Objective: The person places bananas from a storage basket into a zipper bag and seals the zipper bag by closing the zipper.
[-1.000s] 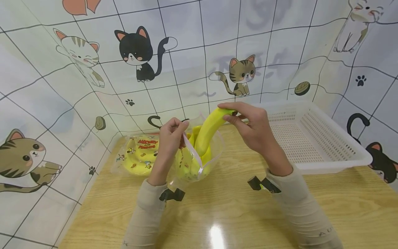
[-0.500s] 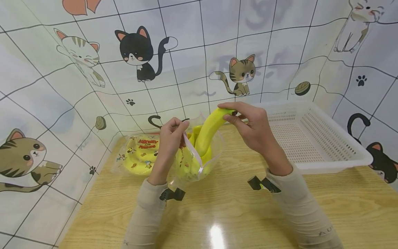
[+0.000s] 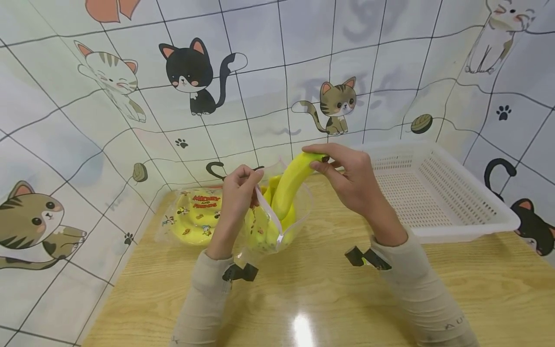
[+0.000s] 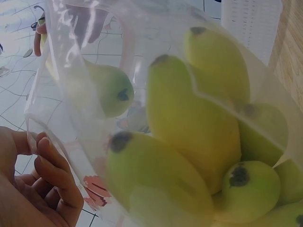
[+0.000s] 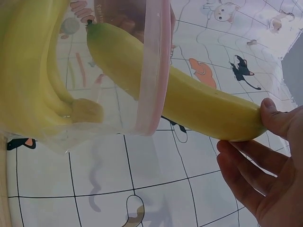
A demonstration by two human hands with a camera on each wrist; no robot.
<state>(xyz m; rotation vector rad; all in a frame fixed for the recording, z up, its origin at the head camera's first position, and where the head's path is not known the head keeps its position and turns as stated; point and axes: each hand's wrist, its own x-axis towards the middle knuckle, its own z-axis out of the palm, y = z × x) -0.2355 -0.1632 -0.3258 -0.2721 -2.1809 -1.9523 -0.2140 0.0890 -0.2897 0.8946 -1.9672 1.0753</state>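
My left hand (image 3: 240,190) pinches the edge of a clear zip bag (image 3: 270,212) and holds its mouth open. The bag has a pale pink zip strip with a slider at the near corner. Inside sits a bunch of yellow bananas (image 4: 189,123), dark tips showing in the left wrist view. In my right hand (image 3: 353,180), a single banana (image 3: 292,180) is pinched at one end between thumb and fingers. It slants down through the bag's mouth, its other end inside beside the bunch, as the right wrist view shows.
A second clear bag (image 3: 197,217) printed "Mickey and Friends", with yellow contents, lies at the back left of the wooden table (image 3: 329,299). A white perforated basket (image 3: 472,231) stands at the right. Cat-patterned wall covering (image 3: 269,72) rises behind and at both sides.
The right hand and its banana have shifted very slightly left and down, the lower end a touch deeper in the bag. The left hand keeps its hold on the edge.
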